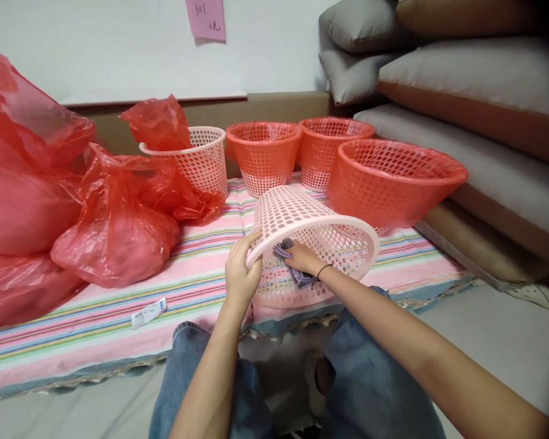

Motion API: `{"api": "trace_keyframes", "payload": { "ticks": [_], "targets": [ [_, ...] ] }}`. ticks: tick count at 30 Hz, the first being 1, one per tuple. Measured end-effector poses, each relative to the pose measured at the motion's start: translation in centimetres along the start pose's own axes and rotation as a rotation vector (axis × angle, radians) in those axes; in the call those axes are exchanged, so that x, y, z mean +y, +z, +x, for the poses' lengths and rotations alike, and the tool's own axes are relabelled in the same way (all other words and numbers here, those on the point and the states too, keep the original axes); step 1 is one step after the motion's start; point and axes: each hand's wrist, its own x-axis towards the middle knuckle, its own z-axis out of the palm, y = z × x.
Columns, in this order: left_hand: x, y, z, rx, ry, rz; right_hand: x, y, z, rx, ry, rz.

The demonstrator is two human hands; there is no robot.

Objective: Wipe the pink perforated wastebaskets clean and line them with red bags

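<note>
A pale pink perforated basket lies tipped on its side on the striped cloth, mouth toward me. My left hand grips its rim at the left edge, fingers curled over it. My right hand reaches inside the basket, closed on a grey-purple rag pressed against the inner wall. A dark band circles my right wrist.
Three orange baskets and one pale basket stand behind. Red plastic bags pile up at the left. A small white packet lies on the cloth. Cushions are stacked at the right. My jeans-clad knees are below.
</note>
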Motion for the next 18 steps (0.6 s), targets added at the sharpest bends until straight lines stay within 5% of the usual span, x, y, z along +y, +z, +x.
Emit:
{"api": "trace_keyframes", "payload": {
  "ticks": [10, 18],
  "targets": [
    [0.9, -0.5, -0.4, -0.030, 0.014, 0.042, -1.3, 0.5, -11.0, -0.208, -0.078, -0.113],
    [0.6, -2.4, -0.2, -0.049, -0.116, 0.201, -2.4, -0.6, -12.6, -0.302, -0.113, -0.158]
  ]
}}
